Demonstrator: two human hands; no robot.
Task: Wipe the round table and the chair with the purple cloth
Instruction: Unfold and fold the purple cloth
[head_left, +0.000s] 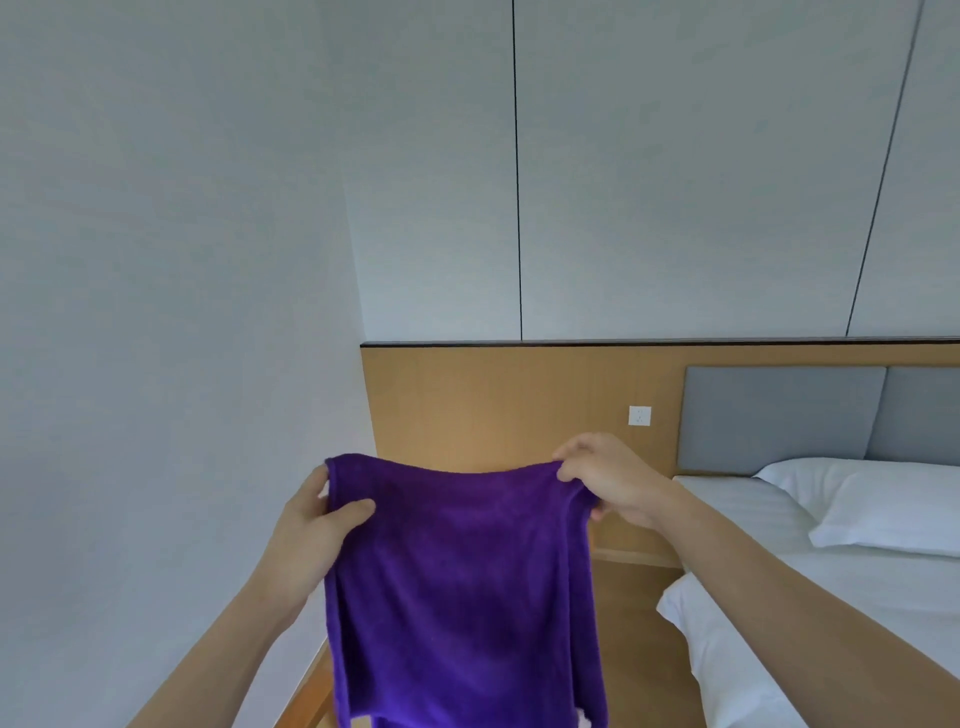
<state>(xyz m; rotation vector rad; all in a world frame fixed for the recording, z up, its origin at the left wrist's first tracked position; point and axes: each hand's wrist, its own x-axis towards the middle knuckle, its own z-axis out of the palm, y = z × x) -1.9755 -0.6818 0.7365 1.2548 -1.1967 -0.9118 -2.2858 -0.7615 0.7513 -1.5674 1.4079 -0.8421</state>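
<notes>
The purple cloth (462, 587) hangs in the air in front of the person, held up by its top edge — the left hand (306, 525) pinches the upper left corner, with the thumb lying on the front face of the fabric, and the right hand (602, 478) has its fingers curled around the upper right corner, where the cloth is bunched into a small fold. So both hands hold the cloth, and neither one is free. The top edge runs nearly level from one hand to the other with a light sag in the middle; the long axis of the cloth goes straight down from the grips and passes out of the bottom of the view. Both hands are about equally near to it.

The fabric looks soft and fluffy, like a microfibre towel, rectangular, with vertical folds along both side edges. It will probably drape and collapse when one corner is released.

Neither the round table nor the chair can be recognised here; I judge that wiping is not yet begun and that the cloth must first be folded or gathered and brought down.

Behind the cloth is a wooden wall panel (493, 405) with a white socket (639, 415) — to the right, a bed (831, 613) with white sheets, a white pillow (883, 509) and a grey padded headboard (779, 415).
</notes>
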